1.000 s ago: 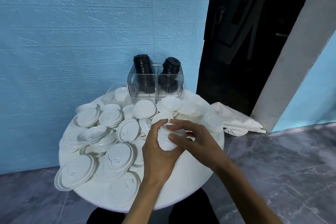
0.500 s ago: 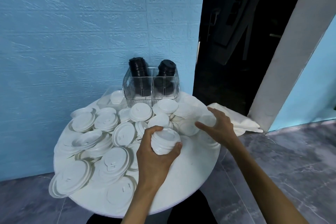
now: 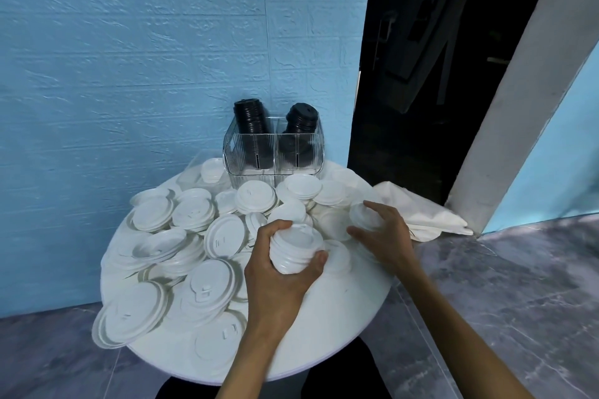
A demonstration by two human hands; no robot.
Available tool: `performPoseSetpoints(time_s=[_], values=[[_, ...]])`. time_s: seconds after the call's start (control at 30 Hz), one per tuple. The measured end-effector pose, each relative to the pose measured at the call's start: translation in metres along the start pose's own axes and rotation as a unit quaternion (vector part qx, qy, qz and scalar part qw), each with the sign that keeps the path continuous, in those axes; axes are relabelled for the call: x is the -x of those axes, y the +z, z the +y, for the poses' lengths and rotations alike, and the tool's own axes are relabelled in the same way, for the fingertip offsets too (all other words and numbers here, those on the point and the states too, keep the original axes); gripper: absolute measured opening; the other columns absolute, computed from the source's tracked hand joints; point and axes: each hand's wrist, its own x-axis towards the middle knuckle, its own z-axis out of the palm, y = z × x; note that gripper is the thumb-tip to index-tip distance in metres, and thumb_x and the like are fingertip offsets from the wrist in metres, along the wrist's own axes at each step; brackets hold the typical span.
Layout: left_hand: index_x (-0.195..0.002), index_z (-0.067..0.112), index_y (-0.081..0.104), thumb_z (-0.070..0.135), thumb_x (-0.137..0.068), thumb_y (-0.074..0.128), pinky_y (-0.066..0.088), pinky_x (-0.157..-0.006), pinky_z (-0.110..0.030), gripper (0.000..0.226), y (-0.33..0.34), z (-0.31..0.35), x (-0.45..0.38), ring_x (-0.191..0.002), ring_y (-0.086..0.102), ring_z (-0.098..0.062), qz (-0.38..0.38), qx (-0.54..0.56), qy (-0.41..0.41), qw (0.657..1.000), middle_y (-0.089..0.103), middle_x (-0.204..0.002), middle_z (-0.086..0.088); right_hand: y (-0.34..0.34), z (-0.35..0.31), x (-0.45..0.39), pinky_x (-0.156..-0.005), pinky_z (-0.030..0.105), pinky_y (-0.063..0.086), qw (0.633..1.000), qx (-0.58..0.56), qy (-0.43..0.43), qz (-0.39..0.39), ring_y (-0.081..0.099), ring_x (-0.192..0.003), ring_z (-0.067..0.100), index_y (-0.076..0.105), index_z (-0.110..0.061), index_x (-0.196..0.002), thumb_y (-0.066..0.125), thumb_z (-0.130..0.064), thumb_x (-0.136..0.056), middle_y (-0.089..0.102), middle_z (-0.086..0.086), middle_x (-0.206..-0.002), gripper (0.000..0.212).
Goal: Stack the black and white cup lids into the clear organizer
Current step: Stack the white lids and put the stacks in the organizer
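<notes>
My left hand [image 3: 275, 282] grips a short stack of small white lids [image 3: 293, 249] just above the round white table [image 3: 343, 327]. My right hand [image 3: 385, 236] curls its fingers around a small white lid [image 3: 364, 214] lying near the table's right edge. The clear organizer [image 3: 274, 152] stands at the back of the table against the blue wall, with two stacks of black lids [image 3: 251, 120] leaning in its compartments. Several loose white lids [image 3: 207, 288], large and small, cover the left and middle of the table.
A white cloth [image 3: 421, 214] lies on the floor to the right of the table. A dark doorway opens behind the organizer's right side, beside a grey pillar. The table's near right part is bare white surface.
My right hand left the stack held by the left hand and moved right to a small lid near the table's edge. My left hand has kept its stack nearly still.
</notes>
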Motion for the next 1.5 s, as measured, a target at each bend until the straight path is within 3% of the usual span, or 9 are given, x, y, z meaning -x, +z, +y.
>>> performPoseSetpoints(time_s=[0.23, 0.37, 0.57, 0.7, 0.83, 1.07, 1.27, 1.4, 1.5], values=[[-0.107, 0.038, 0.061, 0.03, -0.063, 0.097, 0.048, -0.078, -0.011, 0.057, 0.0, -0.002, 0.001, -0.096, 0.066, -0.005, -0.004, -0.01, -0.001, 1.0, 0.07, -0.104, 0.021, -0.007, -0.004, 0.009, -0.106, 0.044, 0.044, 0.999, -0.04, -0.022, 0.01, 0.049, -0.119, 0.009, 0.058, -0.043, -0.126, 0.091, -0.047, -0.067, 0.05, -0.019, -0.127, 0.067], [-0.112, 0.034, 0.061, 0.041, -0.06, 0.091, 0.047, -0.082, -0.011, 0.06, 0.002, -0.002, 0.001, -0.102, 0.065, -0.008, -0.006, -0.009, 0.002, 1.0, 0.069, -0.11, 0.019, -0.02, -0.036, 0.023, -0.096, 0.03, 0.048, 0.992, -0.104, -0.065, 0.014, 0.053, -0.115, -0.003, 0.057, -0.046, -0.123, 0.087, -0.052, -0.065, 0.053, -0.03, -0.125, 0.065], [-0.121, 0.037, 0.058, 0.056, -0.061, 0.085, 0.048, -0.093, -0.013, 0.068, 0.003, 0.006, 0.0, -0.118, 0.062, -0.007, -0.008, 0.003, 0.022, 1.0, 0.066, -0.122, 0.02, -0.022, -0.09, 0.065, -0.092, 0.011, 0.047, 0.954, -0.205, -0.145, -0.162, 0.054, -0.125, -0.003, 0.061, -0.037, -0.132, 0.078, -0.045, -0.08, 0.061, -0.025, -0.129, 0.055], [-0.127, 0.044, 0.051, 0.056, -0.057, 0.087, 0.048, -0.089, -0.01, 0.079, 0.002, 0.009, 0.0, -0.116, 0.063, -0.005, -0.023, -0.007, 0.019, 1.0, 0.064, -0.123, 0.025, -0.026, -0.103, 0.072, -0.104, 0.019, 0.046, 0.936, -0.254, -0.139, -0.198, 0.053, -0.13, 0.004, 0.064, -0.027, -0.133, 0.072, -0.063, -0.08, 0.062, -0.015, -0.135, 0.064], [-0.136, 0.048, 0.047, 0.047, -0.057, 0.09, 0.052, -0.091, -0.016, 0.09, 0.002, 0.007, 0.0, -0.117, 0.065, -0.005, -0.039, 0.003, 0.011, 0.999, 0.065, -0.127, 0.021, -0.024, -0.112, 0.079, -0.094, 0.016, 0.047, 0.92, -0.25, -0.141, -0.268, 0.051, -0.129, 0.001, 0.066, -0.03, -0.131, 0.077, -0.032, -0.084, 0.055, -0.004, -0.136, 0.048], [-0.14, 0.044, 0.052, 0.03, -0.062, 0.098, 0.051, -0.107, -0.037, 0.091, 0.007, 0.002, 0.003, -0.13, 0.059, -0.005, -0.017, 0.012, -0.011, 1.0, 0.062, -0.139, 0.022, -0.021, -0.118, 0.089, -0.11, 0.01, 0.032, 0.913, -0.262, -0.114, -0.293, 0.041, -0.137, -0.005, 0.058, -0.03, -0.138, 0.055, -0.033, -0.097, 0.051, -0.009, -0.145, 0.041], [-0.127, 0.042, 0.06, 0.044, -0.06, 0.088, 0.053, -0.1, -0.028, 0.073, 0.011, 0.002, 0.006, -0.12, 0.064, -0.004, -0.008, 0.002, -0.02, 1.0, 0.067, -0.127, 0.023, -0.024, -0.112, 0.082, -0.099, 0.005, 0.038, 0.892, -0.287, -0.061, -0.344, 0.044, -0.13, -0.017, 0.038, -0.033, -0.148, 0.056, -0.035, -0.09, 0.051, -0.025, -0.143, 0.061], [-0.121, 0.04, 0.061, 0.055, -0.058, 0.085, 0.051, -0.093, -0.021, 0.069, 0.01, 0.004, 0.001, -0.114, 0.065, -0.004, 0.0, -0.003, -0.017, 1.0, 0.069, -0.121, 0.021, -0.032, -0.086, 0.051, -0.118, 0.029, 0.035, 0.966, -0.138, -0.117, -0.183, 0.042, -0.138, -0.002, 0.053, -0.034, -0.14, 0.055, -0.05, -0.093, 0.05, -0.013, -0.149, 0.05], [-0.121, 0.041, 0.061, 0.056, -0.057, 0.085, 0.053, -0.093, -0.028, 0.07, 0.008, 0.002, 0.0, -0.112, 0.066, -0.006, 0.005, -0.011, -0.018, 1.0, 0.069, -0.121, 0.02, -0.033, -0.049, 0.01, -0.12, 0.046, 0.024, 0.988, 0.067, -0.105, -0.094, 0.027, -0.15, 0.019, 0.042, -0.032, -0.15, 0.055, -0.064, -0.088, 0.032, -0.002, -0.163, 0.07]])
